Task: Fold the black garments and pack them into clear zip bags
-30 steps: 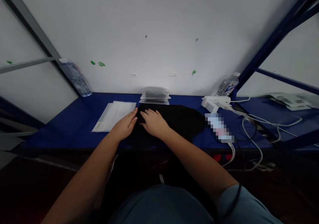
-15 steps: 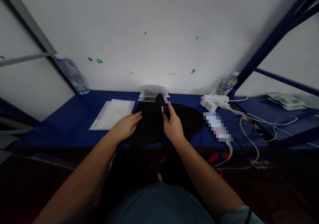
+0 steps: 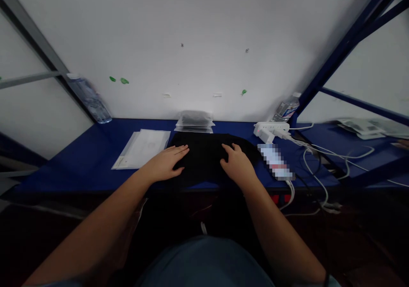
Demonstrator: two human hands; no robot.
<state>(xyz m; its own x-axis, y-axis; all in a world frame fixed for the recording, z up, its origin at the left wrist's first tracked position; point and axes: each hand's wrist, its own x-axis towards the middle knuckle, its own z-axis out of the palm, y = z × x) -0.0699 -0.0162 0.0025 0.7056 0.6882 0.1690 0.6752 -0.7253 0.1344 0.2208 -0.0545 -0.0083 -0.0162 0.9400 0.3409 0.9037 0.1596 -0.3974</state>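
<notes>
A black cloth garment (image 3: 204, 155) lies spread on the blue table in front of me; its dark folds are hard to make out. My left hand (image 3: 168, 161) rests flat on its left side, fingers stretched out and thumb apart. Over the right part of the cloth is my right hand (image 3: 236, 161), palm down with fingers spread and nothing held in them. Just behind the garment, against the wall, sits a stack of clear plastic bags (image 3: 194, 121).
White sheets in clear sleeves (image 3: 143, 148) lie left. Right of the garment are a phone (image 3: 276, 161), a power strip (image 3: 271, 128) and loose white cables (image 3: 319, 185). Water bottles stand at the back left (image 3: 91, 99) and back right (image 3: 286, 108). Metal frame posts (image 3: 335, 57) flank the table.
My right hand has let go of the black piece with white lettering that it held up, and has moved right with fingers spread. That piece no longer stands up from the cloth.
</notes>
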